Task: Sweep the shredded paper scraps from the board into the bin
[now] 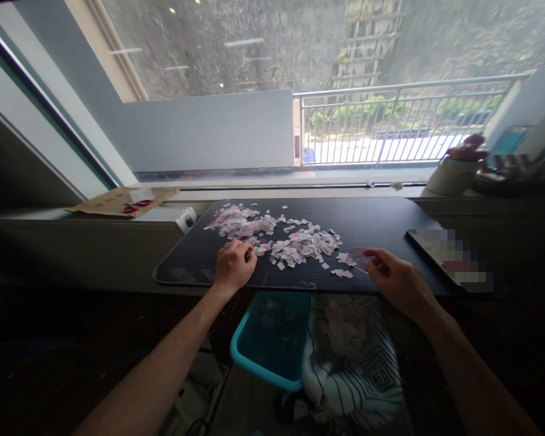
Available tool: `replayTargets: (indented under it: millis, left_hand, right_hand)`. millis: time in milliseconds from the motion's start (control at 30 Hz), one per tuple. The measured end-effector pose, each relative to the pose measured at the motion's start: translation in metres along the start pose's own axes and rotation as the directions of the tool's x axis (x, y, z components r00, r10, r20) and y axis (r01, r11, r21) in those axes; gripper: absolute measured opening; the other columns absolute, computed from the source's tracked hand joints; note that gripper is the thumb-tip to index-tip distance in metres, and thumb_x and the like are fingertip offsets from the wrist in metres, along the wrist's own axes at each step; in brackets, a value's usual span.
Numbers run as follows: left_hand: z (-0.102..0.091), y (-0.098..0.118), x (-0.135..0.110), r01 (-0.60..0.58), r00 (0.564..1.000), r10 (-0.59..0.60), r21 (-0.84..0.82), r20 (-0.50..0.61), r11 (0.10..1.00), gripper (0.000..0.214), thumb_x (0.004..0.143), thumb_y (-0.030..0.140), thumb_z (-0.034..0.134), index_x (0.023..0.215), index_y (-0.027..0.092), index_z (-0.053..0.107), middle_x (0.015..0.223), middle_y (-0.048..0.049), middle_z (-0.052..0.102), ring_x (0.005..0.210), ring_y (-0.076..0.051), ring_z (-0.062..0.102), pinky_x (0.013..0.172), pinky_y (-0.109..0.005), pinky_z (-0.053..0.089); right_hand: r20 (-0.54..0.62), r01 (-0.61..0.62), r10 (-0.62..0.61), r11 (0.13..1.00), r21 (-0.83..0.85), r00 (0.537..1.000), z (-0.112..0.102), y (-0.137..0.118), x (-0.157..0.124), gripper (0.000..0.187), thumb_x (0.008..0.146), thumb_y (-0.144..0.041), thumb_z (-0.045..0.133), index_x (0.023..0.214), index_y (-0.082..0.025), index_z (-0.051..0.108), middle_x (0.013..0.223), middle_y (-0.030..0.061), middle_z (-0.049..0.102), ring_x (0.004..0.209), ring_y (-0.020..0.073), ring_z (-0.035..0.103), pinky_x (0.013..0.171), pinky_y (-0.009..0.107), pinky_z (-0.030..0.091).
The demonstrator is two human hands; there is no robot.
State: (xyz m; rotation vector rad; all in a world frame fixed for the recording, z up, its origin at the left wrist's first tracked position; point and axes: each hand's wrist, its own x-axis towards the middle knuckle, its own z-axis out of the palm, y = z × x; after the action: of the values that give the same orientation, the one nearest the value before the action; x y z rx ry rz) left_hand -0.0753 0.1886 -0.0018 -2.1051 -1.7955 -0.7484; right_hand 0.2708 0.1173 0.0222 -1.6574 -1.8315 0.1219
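Note:
A black table (372, 224) by a window carries a spread of small white and pink paper scraps (295, 242). My left hand (233, 265) rests curled on the table at the left edge of the scraps, fingers closed round something small and dark that I cannot make out. My right hand (397, 280) is at the right end of the scraps and pinches a thin pinkish clear piece (358, 257) between thumb and fingers, its tip just above the table.
Below the table's front edge stand a teal bin (258, 357) holding scraps and a black-and-white patterned cloth (358, 369). A flat object (449, 257) lies at the table's right. On the window ledge sit a white device (166, 215), a brown envelope (113, 201) and a white pot (452, 172).

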Motion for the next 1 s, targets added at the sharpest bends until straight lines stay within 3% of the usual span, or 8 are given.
replayTargets:
  millis: [133, 400, 567, 733, 900, 1000]
  left_hand:
    - [0.000, 0.000, 0.000, -0.001, 1.000, 0.001, 0.003, -0.001, 1.000, 0.015, 0.081, 0.024, 0.049, 0.083, 0.020, 0.064, 0.089, -0.0061, 0.062, 0.088, -0.023, 0.057, 0.079, -0.034, 0.043]
    - [0.000, 0.000, 0.001, -0.008, 1.000, 0.008, 0.006, -0.003, 1.000, 0.017, 0.081, 0.025, 0.049, 0.083, 0.019, 0.064, 0.088, -0.0065, 0.062, 0.088, -0.024, 0.057, 0.078, -0.035, 0.043]
    - [0.000, -0.001, 0.001, -0.014, 1.000, 0.014, 0.001, -0.007, 1.000, 0.018, 0.081, 0.025, 0.048, 0.082, 0.019, 0.065, 0.088, -0.0063, 0.062, 0.088, -0.024, 0.057, 0.078, -0.036, 0.043]
    - [0.000, -0.001, 0.001, -0.013, 1.000, 0.013, -0.001, -0.013, 1.000, 0.018, 0.081, 0.025, 0.048, 0.082, 0.019, 0.065, 0.088, -0.0065, 0.062, 0.088, -0.024, 0.057, 0.078, -0.036, 0.044]
    - [0.001, -0.001, 0.001, -0.010, 1.000, 0.010, -0.001, -0.010, 1.000, 0.018, 0.080, 0.025, 0.048, 0.082, 0.019, 0.065, 0.088, -0.0064, 0.062, 0.087, -0.024, 0.057, 0.078, -0.035, 0.044]
    - [0.001, -0.001, 0.001, -0.011, 1.000, 0.011, -0.001, -0.009, 1.000, 0.018, 0.080, 0.025, 0.049, 0.083, 0.019, 0.065, 0.088, -0.0065, 0.062, 0.088, -0.024, 0.057, 0.079, -0.035, 0.043]
  right_hand:
    - [0.085, 0.036, -0.047, 0.992, 0.122, 0.995, -0.005, -0.001, -0.008, 0.029, 0.085, -0.035, 0.051, 0.106, -0.021, 0.065, 0.075, 0.0009, 0.067, 0.058, 0.0130, 0.059, 0.056, 0.025, 0.047]
    - [0.010, -0.049, 0.049, 0.998, 0.031, 0.999, -0.009, 0.011, -0.011, 0.030, 0.083, -0.034, 0.051, 0.107, -0.021, 0.064, 0.073, 0.0007, 0.065, 0.059, 0.0142, 0.058, 0.058, 0.027, 0.045]
    - [0.099, -0.023, 0.011, 0.992, 0.123, 0.995, -0.002, 0.015, -0.006, 0.032, 0.083, -0.037, 0.050, 0.108, -0.021, 0.064, 0.074, 0.0010, 0.066, 0.058, 0.0140, 0.058, 0.057, 0.026, 0.046]
    - [-0.045, -0.118, 0.121, 0.992, 0.048, 0.992, 0.001, 0.019, 0.008, 0.036, 0.081, -0.037, 0.051, 0.109, -0.019, 0.064, 0.076, 0.0029, 0.067, 0.061, 0.0160, 0.060, 0.062, 0.030, 0.046]
    - [0.086, -0.076, 0.067, 0.992, 0.104, 0.994, 0.001, 0.018, 0.016, 0.036, 0.080, -0.036, 0.052, 0.109, -0.020, 0.064, 0.074, 0.0015, 0.066, 0.062, 0.0155, 0.059, 0.060, 0.028, 0.046]
    - [0.052, -0.108, 0.102, 0.985, 0.133, 0.993, 0.002, 0.019, 0.019, 0.038, 0.079, -0.038, 0.053, 0.110, -0.019, 0.064, 0.074, 0.0018, 0.066, 0.061, 0.0150, 0.058, 0.058, 0.028, 0.046]
